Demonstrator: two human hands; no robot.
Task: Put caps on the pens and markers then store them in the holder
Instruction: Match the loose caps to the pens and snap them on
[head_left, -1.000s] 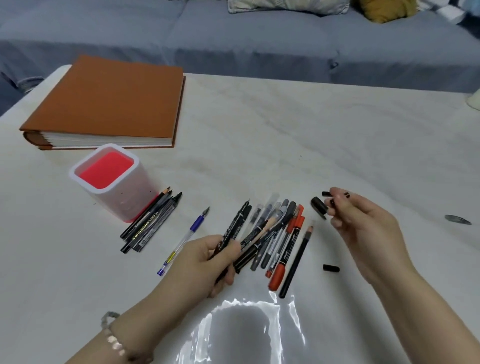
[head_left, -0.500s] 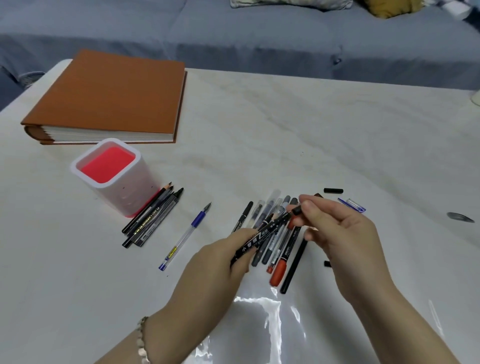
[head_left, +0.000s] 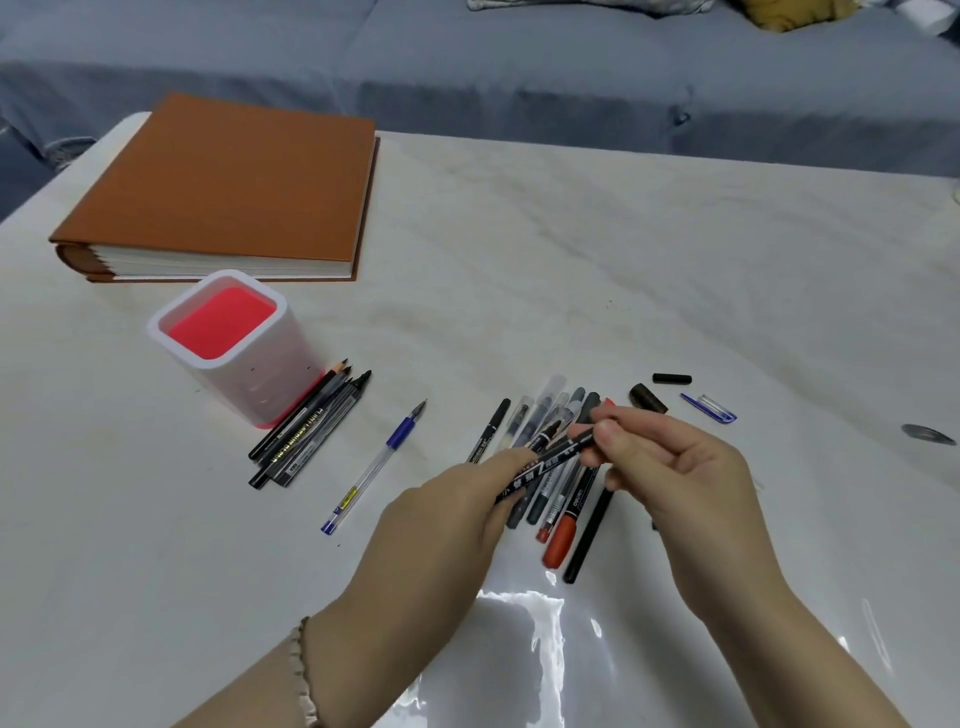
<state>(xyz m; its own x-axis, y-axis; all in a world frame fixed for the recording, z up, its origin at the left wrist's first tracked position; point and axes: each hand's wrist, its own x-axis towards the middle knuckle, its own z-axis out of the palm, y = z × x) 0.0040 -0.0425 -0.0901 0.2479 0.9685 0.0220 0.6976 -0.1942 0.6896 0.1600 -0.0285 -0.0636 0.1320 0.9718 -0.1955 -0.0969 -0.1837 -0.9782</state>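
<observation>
Nearest, well to the right of the holder (head_left: 270, 387), the left hand (head_left: 457, 512) is gripping the lower barrel of a black marker (head_left: 545, 461) between thumb and curled fingers. The right hand (head_left: 675, 467) is pinching the marker's upper end. A second ago it was holding a cap apart from the tip, so the cap seems to be going on now, though the fingers are hiding the joint. This marker is probably nearly ready for storing. Beneath both hands the pile of pens (head_left: 563, 519) is lying on the table (head_left: 571, 260). Between pile and holder a blue pen (head_left: 374, 467) is lying uncapped, and pencils (head_left: 306, 431) are lying just beside the holder's base. Farther right of the holder, loose caps (head_left: 671, 378) are waiting. Behind the holder a brown book (head_left: 234, 182) is sitting.
</observation>
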